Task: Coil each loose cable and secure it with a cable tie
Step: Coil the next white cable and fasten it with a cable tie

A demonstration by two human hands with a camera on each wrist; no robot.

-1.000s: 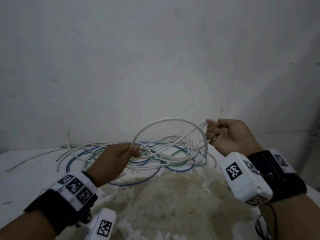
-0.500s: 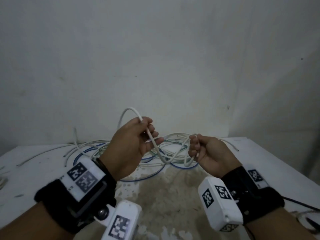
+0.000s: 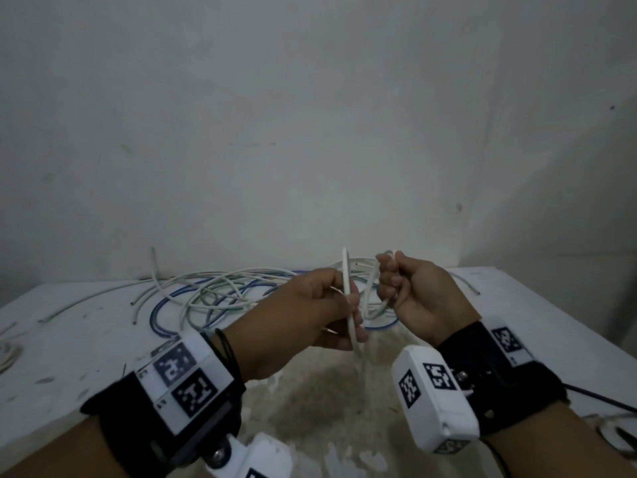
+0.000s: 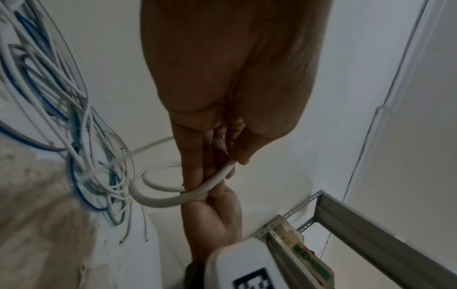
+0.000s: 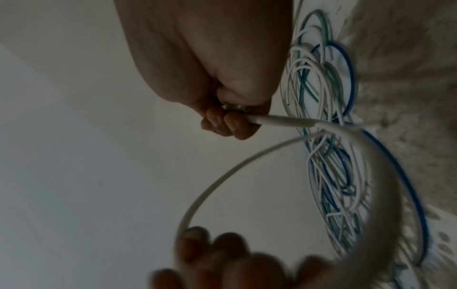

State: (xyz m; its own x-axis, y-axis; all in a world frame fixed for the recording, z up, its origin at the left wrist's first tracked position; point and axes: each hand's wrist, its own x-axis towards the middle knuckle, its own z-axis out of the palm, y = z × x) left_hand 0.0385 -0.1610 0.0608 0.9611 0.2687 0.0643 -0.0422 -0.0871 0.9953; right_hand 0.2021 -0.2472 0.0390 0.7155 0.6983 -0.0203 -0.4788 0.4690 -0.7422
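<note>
A thick white cable [image 3: 345, 284] is held above the table between both hands as a small loop, seen edge-on in the head view. My left hand [image 3: 351, 315] pinches one side of the loop between thumb and fingers [image 4: 212, 172]. My right hand [image 3: 389, 288], a fist just to its right, grips the other part of the cable [image 5: 279, 119]. In the right wrist view the loop [image 5: 222, 176] arcs from the fist down to the left fingers [image 5: 222, 252]. Behind the hands a tangle of thin white, blue and green cables [image 3: 220, 293] lies on the table. No cable tie shows.
The white table [image 3: 86, 343] has a worn brown patch [image 3: 310, 401] in front of me and a wall close behind. A small coil [image 3: 7, 353] lies at the left edge, a black lead [image 3: 599, 401] at the right. A metal shelf frame [image 4: 346, 221] stands beside the table.
My left hand has swung right and up with the white cable, closing the wide arc into a tight loop. My right hand has dropped and come in, so the hands nearly meet.
</note>
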